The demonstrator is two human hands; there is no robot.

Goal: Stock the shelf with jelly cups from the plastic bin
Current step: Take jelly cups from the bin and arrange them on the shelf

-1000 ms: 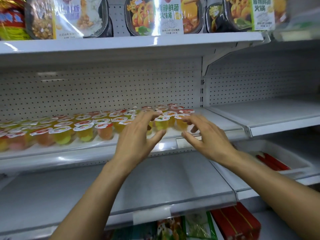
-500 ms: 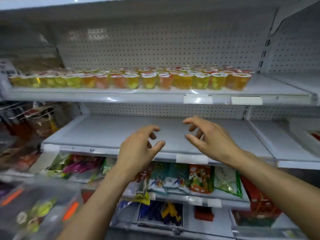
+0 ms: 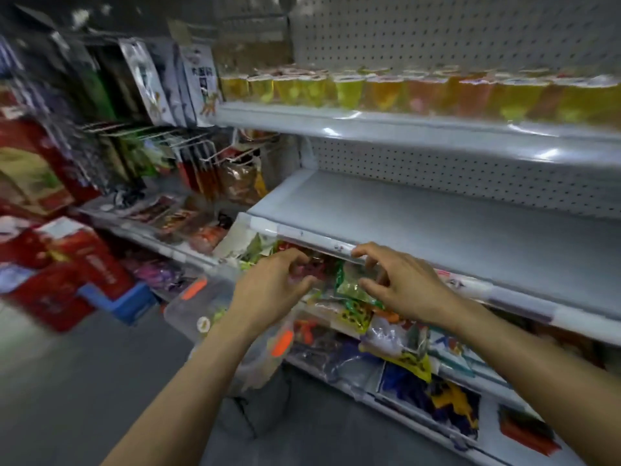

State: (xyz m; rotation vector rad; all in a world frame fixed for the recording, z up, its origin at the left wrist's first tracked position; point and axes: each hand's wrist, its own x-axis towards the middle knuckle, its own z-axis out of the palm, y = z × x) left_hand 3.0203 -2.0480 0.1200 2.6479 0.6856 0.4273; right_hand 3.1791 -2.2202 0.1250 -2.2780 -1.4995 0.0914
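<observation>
I see my left hand (image 3: 268, 287) and right hand (image 3: 406, 290) empty, fingers loosely curled, near each other | clear plastic bin (image 3: 198, 311) just under the left forearm, blurred | jelly cups (image 3: 369, 90) lined along the upper shelf (image 3: 403, 129), well above the 2 hands

Jelly cups (image 3: 386, 90) on top shelf (image 3: 403, 129); bin (image 3: 215, 307) below-left, w/ hands above.

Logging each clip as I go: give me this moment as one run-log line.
left hand: open, empty | right hand: open, empty | jelly cups: rows on upper shelf | plastic bin: below left hand, blurred
</observation>
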